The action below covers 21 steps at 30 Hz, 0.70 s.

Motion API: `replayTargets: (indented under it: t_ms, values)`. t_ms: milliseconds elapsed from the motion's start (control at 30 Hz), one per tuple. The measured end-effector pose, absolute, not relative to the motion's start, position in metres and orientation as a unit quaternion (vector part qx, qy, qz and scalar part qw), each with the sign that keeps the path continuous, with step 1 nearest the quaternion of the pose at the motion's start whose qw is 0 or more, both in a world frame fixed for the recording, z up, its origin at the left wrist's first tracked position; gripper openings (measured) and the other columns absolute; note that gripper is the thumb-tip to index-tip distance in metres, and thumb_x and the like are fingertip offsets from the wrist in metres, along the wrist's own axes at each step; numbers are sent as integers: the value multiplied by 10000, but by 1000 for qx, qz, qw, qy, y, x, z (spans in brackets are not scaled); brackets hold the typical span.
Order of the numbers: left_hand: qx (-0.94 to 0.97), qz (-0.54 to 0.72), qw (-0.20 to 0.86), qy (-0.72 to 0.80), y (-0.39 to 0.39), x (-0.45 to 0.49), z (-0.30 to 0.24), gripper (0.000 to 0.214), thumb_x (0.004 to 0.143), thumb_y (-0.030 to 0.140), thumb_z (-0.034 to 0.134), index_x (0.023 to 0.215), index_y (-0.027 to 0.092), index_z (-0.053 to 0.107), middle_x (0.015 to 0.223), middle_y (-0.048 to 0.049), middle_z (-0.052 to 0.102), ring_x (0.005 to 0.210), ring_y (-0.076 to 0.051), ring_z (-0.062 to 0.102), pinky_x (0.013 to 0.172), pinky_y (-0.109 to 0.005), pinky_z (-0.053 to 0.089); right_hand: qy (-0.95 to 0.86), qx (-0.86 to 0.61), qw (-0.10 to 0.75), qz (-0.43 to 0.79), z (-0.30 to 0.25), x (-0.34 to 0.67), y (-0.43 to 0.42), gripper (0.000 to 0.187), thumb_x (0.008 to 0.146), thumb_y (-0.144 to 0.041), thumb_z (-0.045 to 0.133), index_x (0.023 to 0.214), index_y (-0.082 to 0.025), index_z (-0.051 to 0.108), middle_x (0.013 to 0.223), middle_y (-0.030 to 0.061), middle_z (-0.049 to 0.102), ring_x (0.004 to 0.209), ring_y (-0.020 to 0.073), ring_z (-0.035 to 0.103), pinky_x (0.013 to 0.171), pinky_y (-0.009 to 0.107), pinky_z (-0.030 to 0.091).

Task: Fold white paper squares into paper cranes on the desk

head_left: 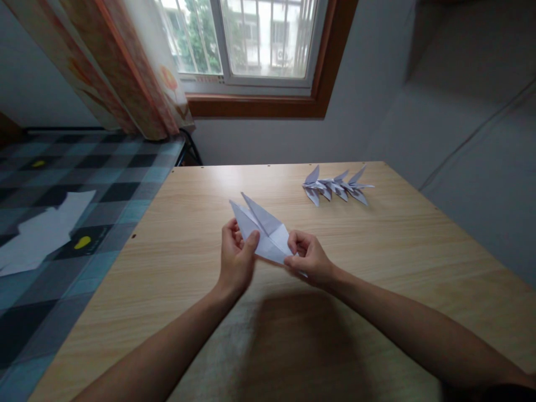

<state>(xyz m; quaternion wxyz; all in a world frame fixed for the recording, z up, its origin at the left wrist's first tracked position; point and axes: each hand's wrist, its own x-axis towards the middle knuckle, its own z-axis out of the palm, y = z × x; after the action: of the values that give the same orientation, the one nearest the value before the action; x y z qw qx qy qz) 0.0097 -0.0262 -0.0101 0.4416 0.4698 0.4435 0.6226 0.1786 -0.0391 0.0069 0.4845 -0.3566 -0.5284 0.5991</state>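
Both hands hold a partly folded white paper figure (263, 230) just above the wooden table (188, 234). My left hand (235, 258) pinches its left side, thumb on the front face. My right hand (307, 255) pinches its lower right corner with curled fingers. Two pointed flaps of the paper stick up and to the left.
Several finished folded paper figures (336, 186) lie in a row at the table's far right. A bed with a checked cover (104, 190) stands to the left, with loose white paper sheets (42, 229) on it. A curtain (125, 67) and window (251, 39) are behind; a grey wall is at the right.
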Motion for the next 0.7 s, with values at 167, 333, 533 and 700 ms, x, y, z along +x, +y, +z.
replayTargets:
  t_ms: [167,333,533,700]
  values:
    - [413,650,375,515,-25,5,-3,593,676,409,805,1118,254,440,985,10,536,710,-97,554,622,-220,480,-574,-372,497,534,-4,179,-40,248,595,-220,633,612,-234,386,591,-62,411,549,97,357,504,229,262]
    - [446,610,325,568,-24,0,0,520,640,506,800,954,187,535,807,28,496,649,-101,472,582,-224,434,-680,-368,488,405,-10,183,-40,179,601,-97,534,612,-225,409,630,-46,440,616,117,404,587,248,302]
    - [492,590,380,516,-28,7,0,558,671,316,768,1135,196,482,821,44,555,617,-95,524,582,-221,459,-798,-316,430,280,-6,181,-42,167,610,-84,521,594,-227,437,649,-13,500,661,151,475,638,267,349]
    - [479,597,326,555,-27,4,4,327,677,176,674,980,185,550,881,-25,654,784,-181,631,732,-320,522,-750,-402,433,296,-6,180,-41,139,731,-182,601,661,-226,489,684,-8,563,678,156,520,669,278,390]
